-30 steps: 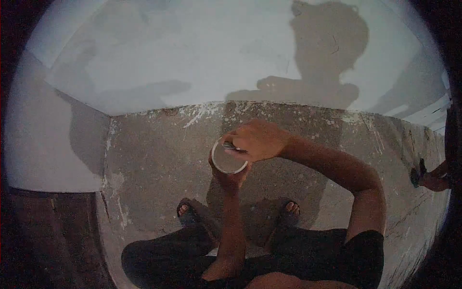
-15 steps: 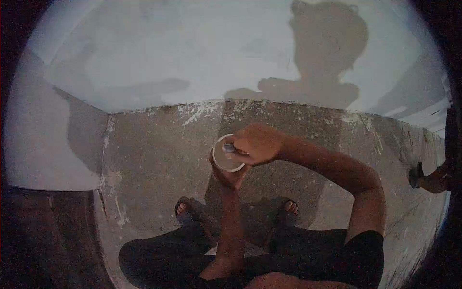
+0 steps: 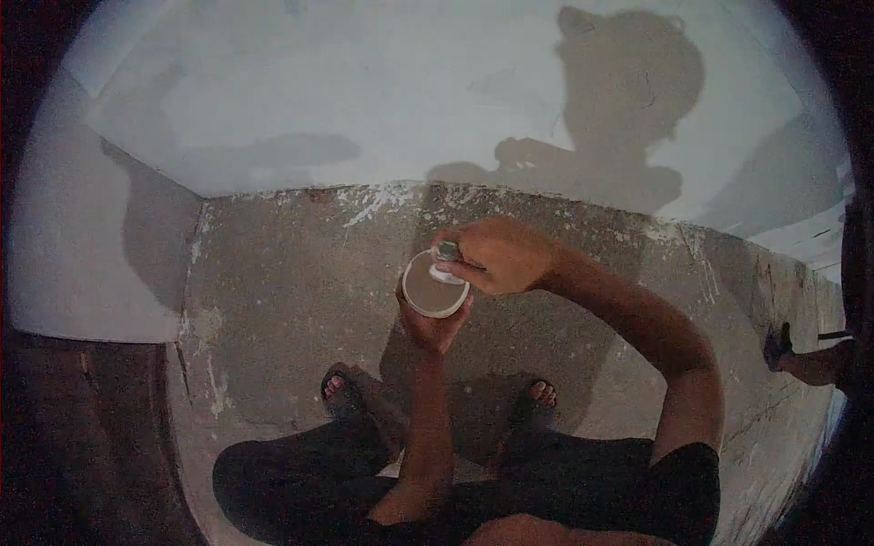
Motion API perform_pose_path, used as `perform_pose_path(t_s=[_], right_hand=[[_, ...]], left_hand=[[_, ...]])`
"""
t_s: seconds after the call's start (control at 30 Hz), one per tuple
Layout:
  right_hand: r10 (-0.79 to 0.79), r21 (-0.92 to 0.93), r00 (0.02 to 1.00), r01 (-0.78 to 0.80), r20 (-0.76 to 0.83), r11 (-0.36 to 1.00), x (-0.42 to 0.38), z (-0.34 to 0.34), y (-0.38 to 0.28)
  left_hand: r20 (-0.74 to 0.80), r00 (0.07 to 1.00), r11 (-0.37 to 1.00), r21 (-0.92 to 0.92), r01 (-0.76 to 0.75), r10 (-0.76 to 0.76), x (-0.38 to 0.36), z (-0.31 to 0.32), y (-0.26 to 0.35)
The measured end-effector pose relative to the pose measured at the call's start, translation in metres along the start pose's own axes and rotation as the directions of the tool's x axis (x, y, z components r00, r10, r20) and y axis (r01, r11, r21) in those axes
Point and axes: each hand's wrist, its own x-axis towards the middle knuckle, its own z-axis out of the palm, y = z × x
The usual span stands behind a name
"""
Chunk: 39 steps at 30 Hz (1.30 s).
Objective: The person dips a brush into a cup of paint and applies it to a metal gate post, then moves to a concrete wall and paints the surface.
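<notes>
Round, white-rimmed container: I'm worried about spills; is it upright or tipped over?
Upright, roughly: the container shows its rim facing up, the left hand around it; slight tilt is unclear.

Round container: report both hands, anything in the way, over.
Left hand cupping round container. Right hand gripping small object at its far side. No obstruction seen.

A dark shadow [image 3: 628,82] crosses the pale wall [image 3: 273,82] — speckled floor [image 3: 273,291] below.

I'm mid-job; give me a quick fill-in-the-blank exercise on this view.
The ____ hand is wrapped around the round container.
Its rim is ____.
A small object is held in the ____ hand.
The head-shaped shadow is ____ than the wall around it.

Missing words: left; white; right; darker.
</notes>
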Motion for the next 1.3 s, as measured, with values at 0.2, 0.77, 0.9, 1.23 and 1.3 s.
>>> perform_pose_path(t_s=[0.2, 0.77, 0.9, 1.23, 1.3], right_hand=[[0.035, 0.017, 0.992, -0.037, 0.124, 0.999, 0.004, 0.008, 0.009], [-0.022, 0.138, 0.999, 0.027, -0.037, 0.99, -0.011, 0.073, 0.05], [0.018, 0.113, 1.0, -0.016, -0.011, 0.993, -0.012, 0.077, 0.053], [0.058, 0.159, 0.994, -0.072, 0.093, 0.985, -0.005, 0.075, 0.045], [0.07, 0.072, 0.991, -0.078, 0.113, 0.994, -0.006, 0.076, 0.04]], left_hand=[[0.049, 0.998, 0.991, 0.128, 0.029, -0.035, -0.012, 0.003, -0.011], [-0.036, 0.995, 0.982, 0.166, 0.095, -0.09, -0.066, 0.028, -0.093], [-0.072, 0.992, 0.954, 0.289, -0.08, 0.105, -0.056, 0.022, -0.055], [-0.068, 0.998, 0.947, 0.32, 0.02, 0.002, -0.059, 0.017, -0.041], [-0.072, 0.997, 0.943, 0.332, 0.009, 0.016, -0.06, 0.016, -0.042]])
